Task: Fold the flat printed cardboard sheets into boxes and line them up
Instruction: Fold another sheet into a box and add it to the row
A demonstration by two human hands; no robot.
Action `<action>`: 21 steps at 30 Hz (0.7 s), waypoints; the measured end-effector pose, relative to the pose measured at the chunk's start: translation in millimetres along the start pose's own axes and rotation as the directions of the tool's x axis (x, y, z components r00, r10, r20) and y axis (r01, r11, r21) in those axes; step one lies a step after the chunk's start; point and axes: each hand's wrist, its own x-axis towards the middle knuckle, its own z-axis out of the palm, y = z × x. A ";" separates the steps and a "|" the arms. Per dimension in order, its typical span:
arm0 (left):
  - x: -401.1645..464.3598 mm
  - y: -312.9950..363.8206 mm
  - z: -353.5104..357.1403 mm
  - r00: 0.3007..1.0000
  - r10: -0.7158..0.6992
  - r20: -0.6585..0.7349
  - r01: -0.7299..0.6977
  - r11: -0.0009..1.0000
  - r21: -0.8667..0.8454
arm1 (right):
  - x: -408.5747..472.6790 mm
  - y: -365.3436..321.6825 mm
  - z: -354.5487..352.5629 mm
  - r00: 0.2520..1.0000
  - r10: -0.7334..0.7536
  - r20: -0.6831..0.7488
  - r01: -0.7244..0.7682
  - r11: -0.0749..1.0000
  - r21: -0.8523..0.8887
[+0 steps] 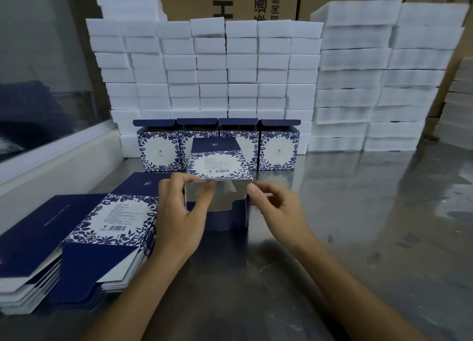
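A partly folded blue-and-white floral box lies on its side at the table's middle, its open end facing me with grey inner flaps showing. My left hand grips the box's left flap between thumb and fingers. My right hand pinches the right edge of the same open end. Behind it, several folded boxes stand upright in a row with their top flaps open. A stack of flat printed sheets lies at the left, touching my left hand's back.
White foam blocks are stacked in tall walls along the back, with brown cartons behind them. A white ledge runs along the left. The metal table is bare and shiny on the right.
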 end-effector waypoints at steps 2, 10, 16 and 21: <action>-1.2 1.7 1.4 1.000 0.017 0.000 -0.017 1.000 -0.005 | -0.1 0.8 0.5 0.999 -0.002 -0.047 0.000 0.999 -0.039; -7.5 5.1 6.1 0.998 0.054 0.030 -0.054 0.998 -0.018 | 0.4 5.3 0.1 0.967 -0.161 -0.200 0.083 0.934 -0.347; -6.3 5.1 5.4 0.998 0.052 0.030 -0.052 0.999 0.001 | 3.4 6.1 -2.9 0.961 -0.155 -0.230 0.062 0.928 -0.367; -3.9 4.1 1.7 0.999 0.034 0.022 -0.035 0.999 0.032 | 3.1 14.6 -2.2 0.989 0.082 -0.126 -0.124 0.921 -0.369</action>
